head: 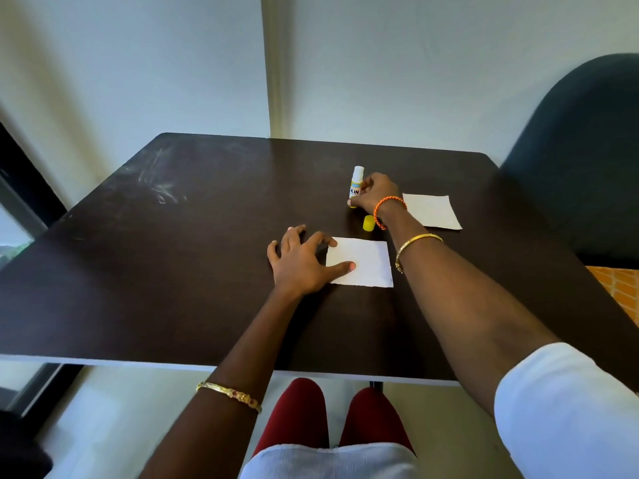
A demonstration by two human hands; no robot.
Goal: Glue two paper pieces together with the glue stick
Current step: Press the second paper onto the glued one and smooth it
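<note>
A glue stick (356, 183) stands upright on the dark table (173, 271), white top exposed, its yellow cap (368, 223) lying just in front of it. My right hand (375, 193) is wrapped around the stick's lower body. A white paper piece (366, 262) lies near the table's middle. My left hand (302, 261) rests flat on that paper's left edge, thumb and forefinger pressing on it. A second paper piece (432, 210) lies to the right, behind my right wrist.
A dark chair back (584, 160) stands at the table's right side. The wall runs right behind the table's far edge. The table's left half shows faint scuff marks (159, 188). My knees sit under the near edge.
</note>
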